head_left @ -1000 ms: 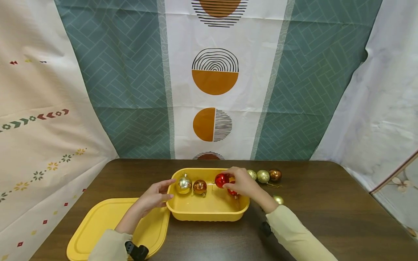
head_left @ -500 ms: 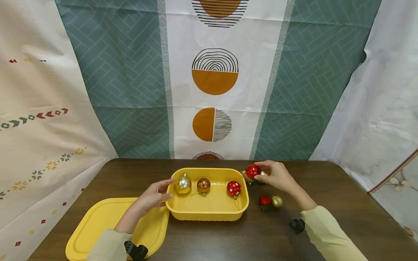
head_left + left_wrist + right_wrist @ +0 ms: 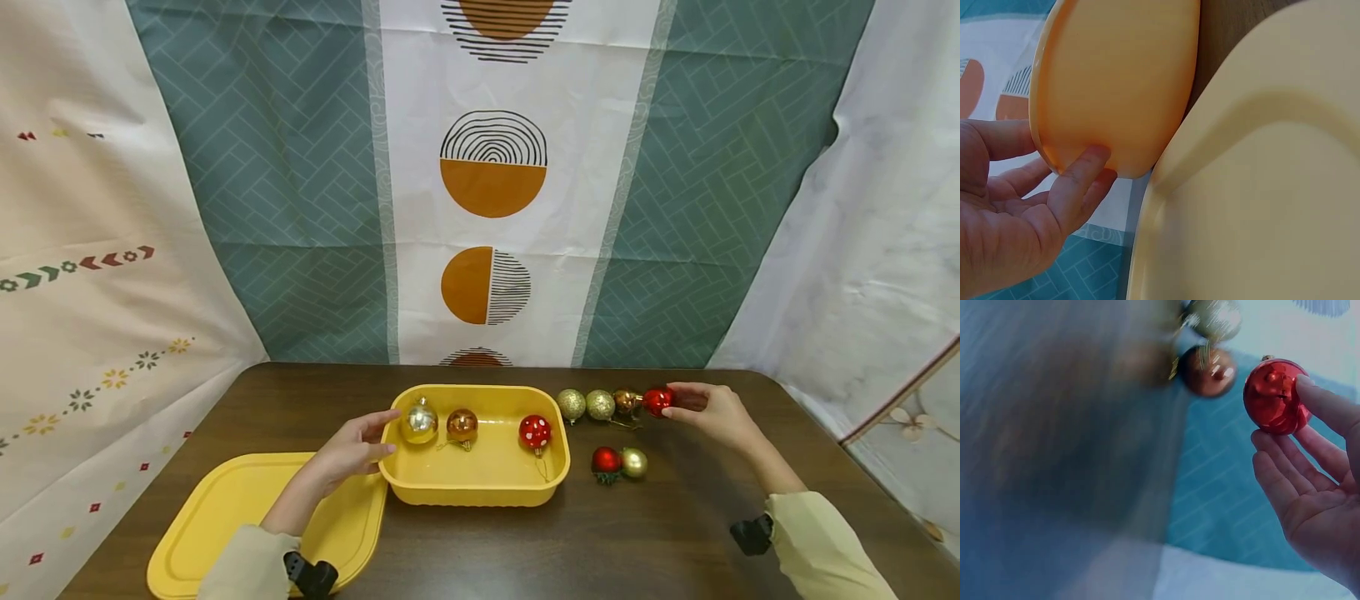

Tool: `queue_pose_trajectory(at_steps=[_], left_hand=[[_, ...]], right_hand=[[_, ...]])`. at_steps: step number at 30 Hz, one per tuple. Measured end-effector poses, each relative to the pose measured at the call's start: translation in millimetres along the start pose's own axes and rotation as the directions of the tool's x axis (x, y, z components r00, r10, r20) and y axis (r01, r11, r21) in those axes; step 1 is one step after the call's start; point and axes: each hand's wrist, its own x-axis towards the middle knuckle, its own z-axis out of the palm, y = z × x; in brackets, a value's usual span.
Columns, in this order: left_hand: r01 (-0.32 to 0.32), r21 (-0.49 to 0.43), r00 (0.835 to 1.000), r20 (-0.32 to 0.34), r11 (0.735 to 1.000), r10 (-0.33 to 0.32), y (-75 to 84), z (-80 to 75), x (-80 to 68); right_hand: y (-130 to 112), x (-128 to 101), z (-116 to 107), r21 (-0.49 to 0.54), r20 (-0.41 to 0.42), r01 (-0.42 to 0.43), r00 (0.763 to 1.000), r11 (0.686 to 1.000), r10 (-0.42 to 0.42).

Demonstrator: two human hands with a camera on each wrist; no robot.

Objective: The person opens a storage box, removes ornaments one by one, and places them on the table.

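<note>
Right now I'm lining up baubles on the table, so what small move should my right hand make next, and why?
Probably lower the red bauble onto the table and let go: the right hand holds it at the row's right end, beside the copper bauble.

Yellow lid [image 3: 225, 517] laid on brown tabletop [image 3: 525, 550]; patterned curtains [image 3: 300, 208] hung behind; gold bauble [image 3: 633, 462] beside small red bauble [image 3: 606, 460].

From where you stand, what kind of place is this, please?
Probably a makeshift indoor recording corner, not a lived-in room: patterned cloths hang as walls around a dark wooden table. On it stand only a yellow tub, its lid and small Christmas baubles.
</note>
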Motion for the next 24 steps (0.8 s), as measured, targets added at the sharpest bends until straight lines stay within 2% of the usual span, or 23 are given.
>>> queue_pose_trajectory(at_steps=[12,24], left_hand=[[-0.001,-0.015,1.000,0.004,1.000,0.001,-0.8,-0.5,1.5],[0.010,-0.002,1.000,-0.008,1.000,-0.010,0.3,0.2,0.3]], right_hand=[[39.2,-13.5,-3.3,-0.046,0.015,-0.074,0.997,0.996,0.075],[53.4,-18.9,-8.6,-0.104,0.044,-0.098,0.994,0.990,0.103]])
